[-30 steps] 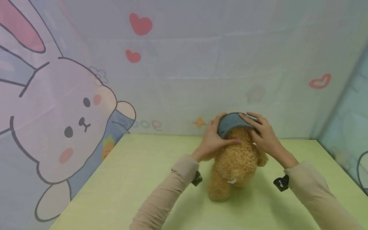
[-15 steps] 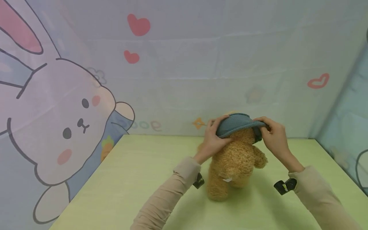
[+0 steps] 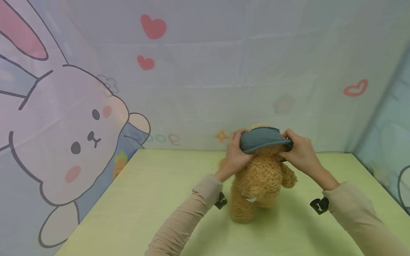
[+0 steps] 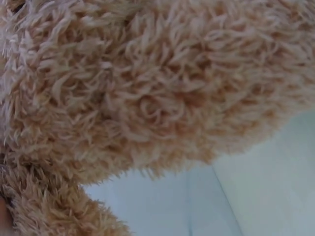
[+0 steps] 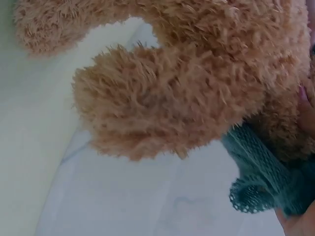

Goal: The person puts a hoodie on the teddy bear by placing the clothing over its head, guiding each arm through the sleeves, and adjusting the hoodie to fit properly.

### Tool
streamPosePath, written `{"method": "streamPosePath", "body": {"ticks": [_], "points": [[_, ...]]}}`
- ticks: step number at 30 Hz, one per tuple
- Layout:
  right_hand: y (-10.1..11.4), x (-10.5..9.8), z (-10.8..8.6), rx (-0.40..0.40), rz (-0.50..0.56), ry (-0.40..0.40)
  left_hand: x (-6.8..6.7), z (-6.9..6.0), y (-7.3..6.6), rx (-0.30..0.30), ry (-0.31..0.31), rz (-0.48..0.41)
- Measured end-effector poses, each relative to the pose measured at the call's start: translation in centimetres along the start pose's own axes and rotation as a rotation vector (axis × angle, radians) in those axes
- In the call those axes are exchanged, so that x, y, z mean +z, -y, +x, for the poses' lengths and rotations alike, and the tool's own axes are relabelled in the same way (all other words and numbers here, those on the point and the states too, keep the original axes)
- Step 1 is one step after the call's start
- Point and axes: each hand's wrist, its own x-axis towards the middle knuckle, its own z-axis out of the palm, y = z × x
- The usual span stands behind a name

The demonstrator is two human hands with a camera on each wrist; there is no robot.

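Note:
A fluffy brown teddy bear [image 3: 261,177] stands upright with its back to the head view, a small white tag low on it. Round its head is a teal knitted hat [image 3: 264,138]. The left hand [image 3: 235,153] grips the hat's left side, thumb low against the bear. On the right side, the right hand [image 3: 301,151] pinches the hat's edge. Brown fur [image 4: 157,88] fills most of the left wrist view. The right wrist view shows a furry limb [image 5: 167,98] and a rolled part of the hat [image 5: 261,172] by the fingers. The bear's face is hidden.
The bear stands on a pale green table [image 3: 153,185]. Behind it hangs a light cloth backdrop [image 3: 205,71] printed with hearts and a large rabbit [image 3: 83,135]. Another cloth [image 3: 390,142] closes off the right side.
The right hand moved from the hat's top out to its right edge, and its thumb has since come in under the brim. The hat sits lower and flatter. The left hand shifted slightly along the left side.

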Motion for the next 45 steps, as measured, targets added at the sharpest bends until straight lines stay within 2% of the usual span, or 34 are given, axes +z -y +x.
{"method": "streamPosePath", "body": {"ticks": [4,8,13,18,23,29,31,33,37,41,43,45], "points": [[0.0,1.0,-0.3,-0.046,-0.031,-0.144,0.0,0.0,-0.1,0.002,-0.024,0.025],[0.1,2.4,-0.9,-0.145,-0.116,-0.249,0.2,-0.2,0.0,-0.014,-0.073,0.031],[0.3,3.6,-1.8,-0.350,-0.220,-0.362,0.6,-0.3,0.1,-0.030,-0.086,0.020],[0.4,4.1,-2.0,-0.543,-0.220,-0.440,1.1,-0.1,0.2,-0.026,-0.126,0.087],[0.3,4.6,-2.1,-0.682,-0.180,-0.471,1.2,0.2,0.6,-0.009,-0.137,0.093],[1.4,4.9,-2.1,-0.778,-0.096,-0.397,1.3,0.4,1.7,-0.024,-0.167,0.082],[1.5,4.7,-2.2,-0.762,-0.097,-0.352,1.3,0.4,1.9,-0.032,-0.166,0.081],[1.3,4.3,-2.3,-0.707,-0.121,-0.309,1.1,0.5,1.9,-0.032,-0.141,0.076],[0.5,2.9,-1.9,-0.531,-0.150,-0.241,0.1,0.8,1.9,0.003,-0.022,0.042],[-0.3,1.6,-0.8,-0.349,-0.035,-0.159,-1.1,1.1,2.1,0.044,0.111,-0.009],[-0.7,1.0,-0.3,-0.233,0.037,-0.080,-1.6,1.1,2.1,0.056,0.164,-0.024],[-1.2,0.4,0.2,-0.127,0.098,0.036,-2.0,1.1,2.2,0.063,0.214,-0.027]]}}
